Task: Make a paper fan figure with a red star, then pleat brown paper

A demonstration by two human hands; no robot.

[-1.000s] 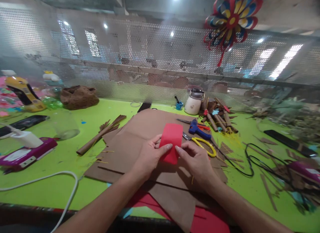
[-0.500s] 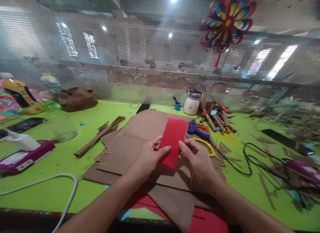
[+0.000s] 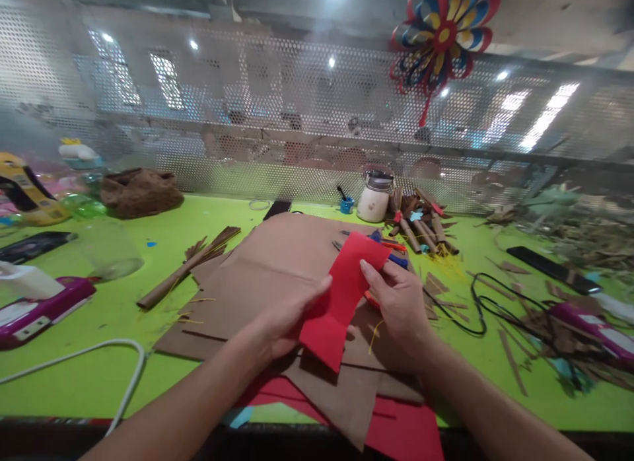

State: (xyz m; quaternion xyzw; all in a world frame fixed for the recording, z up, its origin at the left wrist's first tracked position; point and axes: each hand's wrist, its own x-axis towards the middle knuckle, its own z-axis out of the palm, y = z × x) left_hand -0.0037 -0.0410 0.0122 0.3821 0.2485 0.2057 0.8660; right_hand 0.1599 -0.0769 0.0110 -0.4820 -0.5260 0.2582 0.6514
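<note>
A strip of red paper (image 3: 341, 292), now bent along its length, is held between my two hands above a stack of brown paper sheets (image 3: 277, 249). My right hand (image 3: 396, 296) pinches its upper right edge, thumb in front. At its left edge is my left hand (image 3: 292, 316), with the thumb along the edge and the fingers passing behind the paper; a fingertip shows beyond its right side. Behind the strip, partly hidden, lie scissors and a blue tool handle (image 3: 399, 259) on the brown sheets.
A rolled brown paper bundle (image 3: 188, 269) lies left of the stack. Farther back are a white jar (image 3: 374, 197), a small blue pot (image 3: 346, 205) and more paper rolls (image 3: 426, 226). Power strips (image 3: 44, 312), a black cable (image 3: 478, 302) and scraps lie at the sides.
The red strip has turned from flat and nearly upright to tilted and curved. My right hand has moved up its edge; my left hand has shifted down and left, its thumb off the face.
</note>
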